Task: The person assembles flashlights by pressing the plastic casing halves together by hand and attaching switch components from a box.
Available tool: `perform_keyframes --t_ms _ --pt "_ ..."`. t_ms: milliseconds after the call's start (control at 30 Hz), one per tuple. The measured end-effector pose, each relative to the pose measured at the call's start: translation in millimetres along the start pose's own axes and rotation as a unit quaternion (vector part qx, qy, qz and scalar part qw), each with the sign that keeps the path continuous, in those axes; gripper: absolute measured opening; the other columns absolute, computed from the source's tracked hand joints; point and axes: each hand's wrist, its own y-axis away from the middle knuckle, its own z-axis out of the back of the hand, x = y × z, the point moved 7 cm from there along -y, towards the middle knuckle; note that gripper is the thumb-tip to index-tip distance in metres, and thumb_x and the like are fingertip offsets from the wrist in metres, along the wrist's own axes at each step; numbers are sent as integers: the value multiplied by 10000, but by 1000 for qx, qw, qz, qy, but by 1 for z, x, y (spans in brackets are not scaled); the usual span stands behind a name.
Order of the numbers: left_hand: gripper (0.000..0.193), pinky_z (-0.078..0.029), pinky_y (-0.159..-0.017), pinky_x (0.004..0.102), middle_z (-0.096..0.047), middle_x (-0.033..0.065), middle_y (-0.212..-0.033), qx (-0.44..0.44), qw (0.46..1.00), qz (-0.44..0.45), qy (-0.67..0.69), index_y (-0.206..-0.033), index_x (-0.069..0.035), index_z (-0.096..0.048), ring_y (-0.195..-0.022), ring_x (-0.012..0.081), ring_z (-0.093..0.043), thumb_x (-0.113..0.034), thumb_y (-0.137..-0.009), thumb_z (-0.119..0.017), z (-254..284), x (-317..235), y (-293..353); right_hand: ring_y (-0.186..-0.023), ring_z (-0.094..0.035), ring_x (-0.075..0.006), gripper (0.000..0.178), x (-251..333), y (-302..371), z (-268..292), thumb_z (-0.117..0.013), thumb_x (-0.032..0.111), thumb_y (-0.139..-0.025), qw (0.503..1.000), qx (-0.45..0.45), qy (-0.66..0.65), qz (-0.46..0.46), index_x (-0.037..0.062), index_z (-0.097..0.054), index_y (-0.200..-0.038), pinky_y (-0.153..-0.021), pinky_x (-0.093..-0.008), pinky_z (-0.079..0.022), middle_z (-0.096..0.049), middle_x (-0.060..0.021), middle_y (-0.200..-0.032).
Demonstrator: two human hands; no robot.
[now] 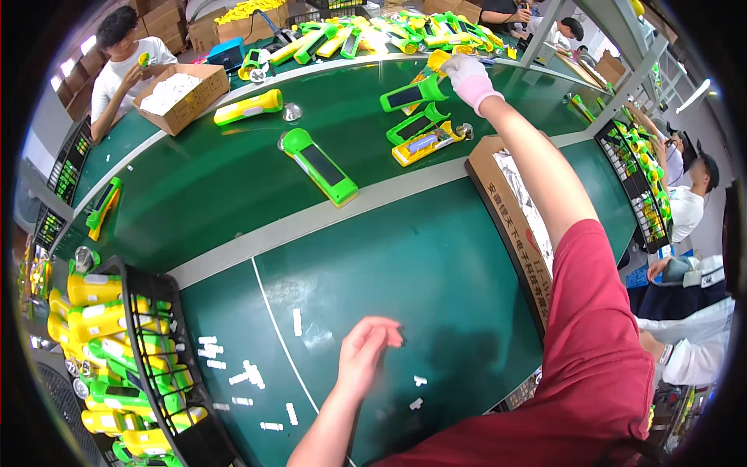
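A: In the head view, where are the hands, and how do they grip?

B: The right hand (469,83), in a white glove, reaches across the belt (210,187) to a yellow torch part (438,61) near its far edge. The fingers meet it; I cannot tell whether they close on it. The left hand (364,352) is bare, above the table (420,268), half curled and fairly narrow. Nothing shows in it, but I cannot tell whether something small is hidden.

A: Why are things placed like that?

B: The carton (492,170) stands beside the right arm, probably so its pale contents stay within reach. The crate (208,442) on the left likely keeps its heaped torches together. The open torch (424,145) lies hollow side up, so its bluish cell shows.

A: And the counts?

B: One crate. Two cartons with pale contents, counting the far carton (204,95) near a co-worker (128,66). By the glove, besides the yellow part: one panelled shell (412,96), one green shell (418,124), one open torch. Farther left on the belt, three: a green torch (320,166), a yellow torch (247,109) and a tilted torch (105,206). Three white pieces (297,321) lie right of the pale line (272,323); left of it they overlap, so I can't count them surely. The far heap (389,35) is too crowded as well.
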Motion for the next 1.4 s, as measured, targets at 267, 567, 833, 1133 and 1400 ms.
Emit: perform_keyframes --t_ms 267,567,833,1133,1400 --pt "307 -417 -793 271 -559 78 -911 11 999 -7 47 -1107 0 -485 -875 160 -527 -231 -908 -463 5 -2 -3 -843 -588 -295 208 80 101 95 -510 160 -793 973 -72 -221 20 42 -659 -877 -767 -345 -454 -619 -139 -896" --pt "653 -347 -1002 477 -258 269 -1382 114 912 27 393 -1377 -38 -221 -1258 421 -308 -500 -920 -286 4 -13 3 -728 -550 -117 187 152 267 124 -525 118 -815 877 93 -462 -92 -21 -624 -893 -709 -246 -438 -602 -62 -815" --pt "694 -488 -833 502 -198 353 -1356 330 811 182 447 -1393 -40 -170 -1133 477 -430 -462 -880 -371 -29 -15 27 -800 -556 -120 154 129 297 81 -513 81 -832 669 200 -698 -157 -34 -599 -890 -744 -239 -437 -605 -49 -862" --pt "583 -503 -595 277 -506 108 -952 169 967 137 134 -1302 -29 -321 -752 169 -528 -451 -910 -413 -12 14 16 -721 -588 -195 279 156 272 77 -561 274 -795 897 -17 -427 -109 18 -618 -891 -666 -297 -457 -614 -101 -787" --pt "496 -508 -788 359 -560 126 -1035 151 987 51 8 -1190 -36 -405 -874 206 -600 -420 -887 -482 -16 13 12 -760 -622 -200 479 205 342 57 -568 489 -776 821 229 -447 -271 50 -578 -967 -696 -318 -463 -630 -101 -784"
